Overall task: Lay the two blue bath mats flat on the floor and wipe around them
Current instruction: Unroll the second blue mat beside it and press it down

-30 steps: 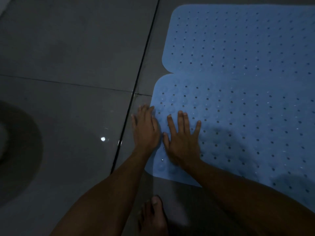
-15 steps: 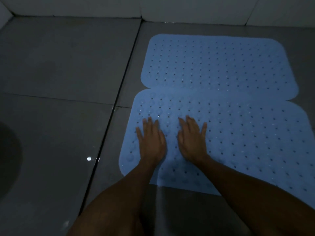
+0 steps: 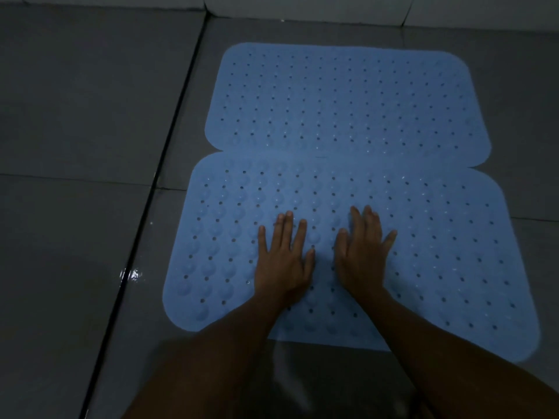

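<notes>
Both of my hands lie flat, fingers straight and a little spread, on the near blue bath mat (image 3: 423, 237). My left hand (image 3: 282, 258) and my right hand (image 3: 361, 255) sit side by side with a narrow strip of mat between them, palms down, gripping nothing. They rest around the middle of this mat, slightly toward its near edge.

The near mat is pale blue with rounded corners and lies spread on the grey tiled floor (image 3: 75, 116). Rows of small dark holes run across it, and round raised bumps show clearly on its left part; farther right the bumps are harder to make out in the dim light. The far blue bath mat (image 3: 348, 95) has the same colour, the same rounded corners and the same dotted pattern. It also lies flat, and its near edge meets the far edge of the near mat along a straight seam; whether one overlaps the other I cannot tell.

A dark grout line (image 3: 157, 189) runs just left of both mats, with a small shiny wet spot (image 3: 133, 273) on it. Pale wall tiles (image 3: 302, 7) stand beyond the far mat.
</notes>
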